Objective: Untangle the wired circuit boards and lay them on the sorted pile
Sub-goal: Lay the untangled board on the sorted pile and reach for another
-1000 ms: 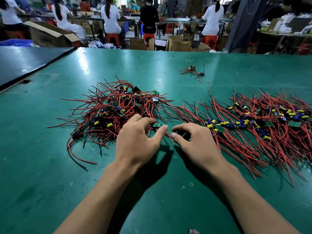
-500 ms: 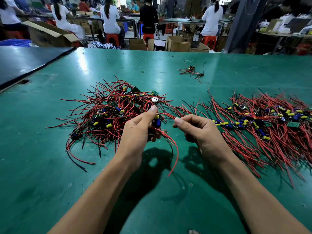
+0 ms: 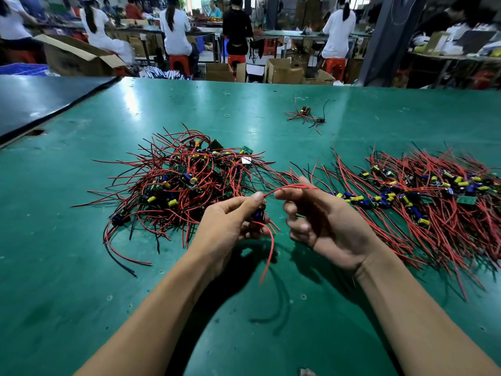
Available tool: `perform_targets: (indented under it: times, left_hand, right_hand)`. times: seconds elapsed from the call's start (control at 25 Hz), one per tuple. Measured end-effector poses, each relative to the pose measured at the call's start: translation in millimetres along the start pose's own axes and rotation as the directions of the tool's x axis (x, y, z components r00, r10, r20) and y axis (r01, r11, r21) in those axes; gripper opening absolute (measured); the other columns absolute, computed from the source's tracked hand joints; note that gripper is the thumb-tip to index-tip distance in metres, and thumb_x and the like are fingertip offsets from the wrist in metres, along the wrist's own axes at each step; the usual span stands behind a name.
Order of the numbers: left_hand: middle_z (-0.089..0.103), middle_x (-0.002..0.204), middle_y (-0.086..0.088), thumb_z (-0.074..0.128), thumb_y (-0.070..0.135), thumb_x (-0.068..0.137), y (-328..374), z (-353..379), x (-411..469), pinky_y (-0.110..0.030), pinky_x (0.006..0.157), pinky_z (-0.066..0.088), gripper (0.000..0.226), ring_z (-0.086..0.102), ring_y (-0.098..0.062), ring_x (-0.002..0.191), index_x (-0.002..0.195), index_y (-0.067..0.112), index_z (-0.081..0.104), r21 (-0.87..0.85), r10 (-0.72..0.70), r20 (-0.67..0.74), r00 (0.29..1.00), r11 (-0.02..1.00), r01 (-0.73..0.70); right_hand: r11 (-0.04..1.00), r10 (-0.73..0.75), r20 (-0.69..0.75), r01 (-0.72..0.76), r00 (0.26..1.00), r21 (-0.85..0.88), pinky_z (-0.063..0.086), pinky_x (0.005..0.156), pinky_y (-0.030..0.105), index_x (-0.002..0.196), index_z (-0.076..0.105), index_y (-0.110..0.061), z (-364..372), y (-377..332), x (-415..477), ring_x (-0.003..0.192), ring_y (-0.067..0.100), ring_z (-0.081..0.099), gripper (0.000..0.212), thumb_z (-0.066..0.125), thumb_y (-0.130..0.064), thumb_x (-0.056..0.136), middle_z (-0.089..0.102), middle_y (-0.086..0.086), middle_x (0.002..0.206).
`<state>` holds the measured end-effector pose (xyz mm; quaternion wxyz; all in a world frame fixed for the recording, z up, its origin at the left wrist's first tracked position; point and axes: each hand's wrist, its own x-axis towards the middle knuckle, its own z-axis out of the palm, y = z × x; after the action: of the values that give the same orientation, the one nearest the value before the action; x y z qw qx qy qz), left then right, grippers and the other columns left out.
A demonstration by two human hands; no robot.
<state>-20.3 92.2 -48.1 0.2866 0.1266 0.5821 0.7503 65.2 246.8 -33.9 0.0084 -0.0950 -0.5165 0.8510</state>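
Note:
A tangled heap of circuit boards with red and black wires lies left of centre on the green table. A combed-out sorted pile spreads to the right. My left hand grips one small wired circuit board above the table, a red wire dangling below it. My right hand, palm turned up with curled fingers, pinches another red wire of that board, which arcs over to the right.
A few loose wired boards lie further back at centre. A dark mat covers the table's left rear. Beyond the far edge are cardboard boxes, red stools and seated people at other benches.
Both hands rose from the table with one board pulled out of the tangle. The right hand turned palm up and drew a red wire to the right.

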Motion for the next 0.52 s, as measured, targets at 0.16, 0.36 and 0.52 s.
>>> perform_targets:
  times: [0.16,0.36,0.52]
  left_hand:
    - [0.067,0.066,-0.004,0.072,0.038,0.076,-4.4,-1.7,0.5,-0.025,0.056,0.048,0.033,0.059,-0.013,0.05,0.087,0.007,0.07,0.033,-0.019,0.056,0.998,0.999,0.017]
    - [0.067,0.066,-0.003,0.075,0.036,0.07,-7.3,-2.6,-0.3,-0.024,0.057,0.044,0.021,0.057,-0.021,0.065,0.075,0.016,0.074,0.071,-0.056,0.191,0.98,0.997,0.043]
    - [0.069,0.074,-0.009,0.077,0.022,0.077,-11.1,0.2,-4.7,-0.019,0.055,0.044,0.014,0.054,-0.016,0.062,0.083,0.009,0.075,0.146,-0.041,0.263,0.964,0.989,0.002]
  right_hand:
    - [0.975,-0.158,-0.012,0.153,0.987,-0.164,0.04,0.051,0.018,0.09,0.078,-0.019,-1.4,9.7,3.0,0.053,0.009,0.048,0.013,0.074,-0.021,0.077,0.063,-0.001,0.077]
    - [0.914,-0.29,-0.088,0.249,0.953,-0.319,0.036,0.049,0.019,0.081,0.073,-0.018,-5.5,18.3,9.1,0.052,0.012,0.046,0.022,0.086,-0.031,0.068,0.064,0.003,0.071]
    - [0.929,-0.242,-0.178,0.174,0.954,-0.327,0.037,0.046,0.016,0.079,0.075,-0.018,-7.9,17.1,9.7,0.05,0.009,0.046,0.026,0.084,-0.038,0.066,0.064,-0.001,0.068]
